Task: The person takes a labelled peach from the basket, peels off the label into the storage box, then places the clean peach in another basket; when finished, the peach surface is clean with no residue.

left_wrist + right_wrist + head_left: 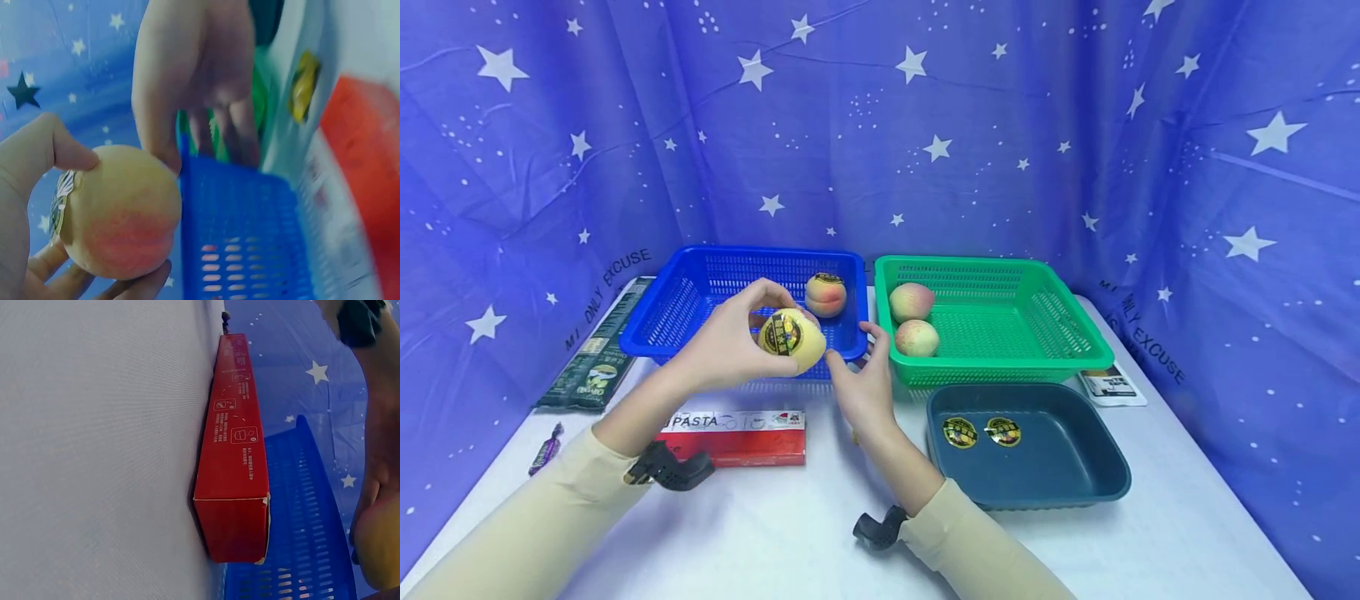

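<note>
1. Table: white-covered.
2. Far left: blue basket; left of it, dark green packet.
3. Far right: green basket; by its near right corner, pale-edged pouch.
4. Near right: dark tray.
5. Near left: red-and-white box; farther left, purple-wrapped sweet.

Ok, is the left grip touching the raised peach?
Touching: in the left wrist view, the left grip has its thumb on the raised peach.

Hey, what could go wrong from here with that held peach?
The left hand holds the peach in the air, so a loosened grip could drop and bruise it. Falling into the blue basket, it might hit another stickered peach there. The right hand is beside that basket's corner and might nudge it.
</note>
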`<state>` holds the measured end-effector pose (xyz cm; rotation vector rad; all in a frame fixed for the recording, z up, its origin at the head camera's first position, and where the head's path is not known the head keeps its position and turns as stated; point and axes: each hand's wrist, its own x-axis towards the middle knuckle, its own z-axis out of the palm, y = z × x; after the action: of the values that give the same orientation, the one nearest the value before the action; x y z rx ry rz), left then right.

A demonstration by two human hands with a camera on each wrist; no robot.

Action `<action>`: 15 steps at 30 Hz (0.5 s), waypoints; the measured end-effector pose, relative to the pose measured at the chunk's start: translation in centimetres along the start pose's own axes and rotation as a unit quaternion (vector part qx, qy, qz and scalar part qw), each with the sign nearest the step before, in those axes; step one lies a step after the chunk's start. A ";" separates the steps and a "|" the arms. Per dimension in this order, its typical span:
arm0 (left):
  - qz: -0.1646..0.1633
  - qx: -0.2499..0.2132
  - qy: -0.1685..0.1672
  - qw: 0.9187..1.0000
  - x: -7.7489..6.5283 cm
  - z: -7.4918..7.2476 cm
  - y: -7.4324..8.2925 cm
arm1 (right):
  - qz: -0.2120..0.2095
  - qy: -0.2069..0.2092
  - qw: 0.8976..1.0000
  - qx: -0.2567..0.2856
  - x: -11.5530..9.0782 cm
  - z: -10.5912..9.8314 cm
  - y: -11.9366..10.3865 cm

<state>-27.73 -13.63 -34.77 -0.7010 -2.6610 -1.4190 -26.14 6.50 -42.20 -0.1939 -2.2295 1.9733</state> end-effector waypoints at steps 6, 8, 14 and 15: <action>0.021 0.003 -0.042 0.999 -4.2 2.4 0.2 | 0.011 -0.012 1.000 -0.018 0.2 -0.4 -0.4; 0.035 0.000 -0.054 0.998 -5.1 3.5 0.2 | 0.012 -0.021 1.000 -0.018 0.3 -0.6 -0.4; 0.076 0.030 -0.125 0.989 -6.1 5.9 0.3 | 0.009 -0.057 0.998 0.000 0.4 -1.1 -0.4; 0.084 0.040 -0.135 0.986 -6.0 6.1 0.3 | 0.009 -0.063 0.998 0.003 0.4 -1.1 -0.5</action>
<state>-21.16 -10.83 -39.60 -1.1536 -2.7517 -1.2479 -26.25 7.57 -41.56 -0.0926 -2.3046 2.0561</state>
